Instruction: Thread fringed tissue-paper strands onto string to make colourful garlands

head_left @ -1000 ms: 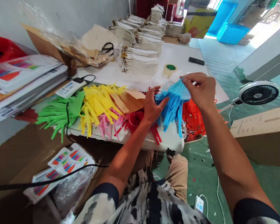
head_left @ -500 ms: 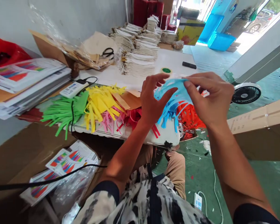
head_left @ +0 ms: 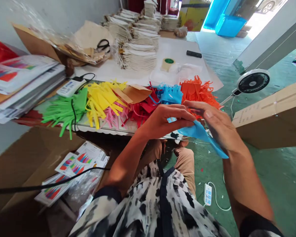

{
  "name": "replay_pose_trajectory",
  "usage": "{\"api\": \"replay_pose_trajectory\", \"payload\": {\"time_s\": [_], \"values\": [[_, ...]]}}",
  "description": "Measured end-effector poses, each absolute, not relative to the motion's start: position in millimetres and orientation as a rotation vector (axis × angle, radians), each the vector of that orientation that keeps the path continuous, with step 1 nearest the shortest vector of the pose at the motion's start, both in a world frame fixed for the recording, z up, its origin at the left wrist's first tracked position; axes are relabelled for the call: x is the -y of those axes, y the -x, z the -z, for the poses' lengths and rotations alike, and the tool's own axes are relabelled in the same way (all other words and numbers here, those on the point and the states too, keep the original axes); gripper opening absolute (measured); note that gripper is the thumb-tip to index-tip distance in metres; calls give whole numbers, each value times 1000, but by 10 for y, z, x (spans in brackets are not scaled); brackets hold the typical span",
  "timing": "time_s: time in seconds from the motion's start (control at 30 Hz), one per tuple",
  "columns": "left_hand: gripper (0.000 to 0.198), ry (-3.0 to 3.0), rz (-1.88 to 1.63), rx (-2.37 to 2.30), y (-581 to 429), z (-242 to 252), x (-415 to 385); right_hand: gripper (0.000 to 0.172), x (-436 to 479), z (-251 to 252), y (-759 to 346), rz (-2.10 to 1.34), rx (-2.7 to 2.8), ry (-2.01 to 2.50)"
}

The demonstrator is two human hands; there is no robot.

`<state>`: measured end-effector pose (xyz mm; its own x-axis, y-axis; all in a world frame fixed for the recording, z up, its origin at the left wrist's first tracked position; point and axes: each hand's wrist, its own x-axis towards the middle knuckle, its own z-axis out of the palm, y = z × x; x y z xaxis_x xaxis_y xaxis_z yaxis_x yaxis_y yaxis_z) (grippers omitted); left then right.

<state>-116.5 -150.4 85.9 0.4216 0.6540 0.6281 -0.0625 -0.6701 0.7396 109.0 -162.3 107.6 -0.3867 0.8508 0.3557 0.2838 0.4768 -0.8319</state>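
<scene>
A light-blue paper fringe (head_left: 197, 131), folded into a narrow band, hangs off the front of the table. My left hand (head_left: 166, 119) pinches one end between thumb and fingers. My right hand (head_left: 218, 123) lies along the band with its fingers stretched out toward my left fingertips; part of the paper is hidden behind it. On the table beyond my hands are a blue fringe pile (head_left: 172, 94) and an orange fringe pile (head_left: 199, 90). To the left lie red fringes (head_left: 141, 110), pink fringes (head_left: 115, 118), yellow fringes (head_left: 102, 98) and green fringes (head_left: 66, 108).
Bundled white stacks (head_left: 138, 56), a tape roll (head_left: 168, 64), a black bar (head_left: 194, 54) and scissors (head_left: 103, 45) lie further back. Printed sheets (head_left: 27, 79) are piled at left. A fan (head_left: 253, 82) and a cardboard box (head_left: 273, 112) stand to the right.
Both hands have come down and nearer my body with the blue paper fringe. The fringe was spread between two pinches; now it is a narrow band, and my right fingers have straightened.
</scene>
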Motion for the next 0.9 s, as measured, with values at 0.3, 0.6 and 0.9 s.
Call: {"api": "replay_pose_trajectory", "payload": {"time_s": [0.3,0.6,0.9], "values": [[8,-1890,-1266,-612,1234,-820,1518,33,1816,-647,-1126,-1229,1749,959],[14,-1861,-1095,-701,1334,-759,1468,23,1859,-674,-1183,-1248,1751,990],[40,-1391,-822,-501,1211,-391,1434,33,1866,-483,-1195,-1433,1523,1033]]}}
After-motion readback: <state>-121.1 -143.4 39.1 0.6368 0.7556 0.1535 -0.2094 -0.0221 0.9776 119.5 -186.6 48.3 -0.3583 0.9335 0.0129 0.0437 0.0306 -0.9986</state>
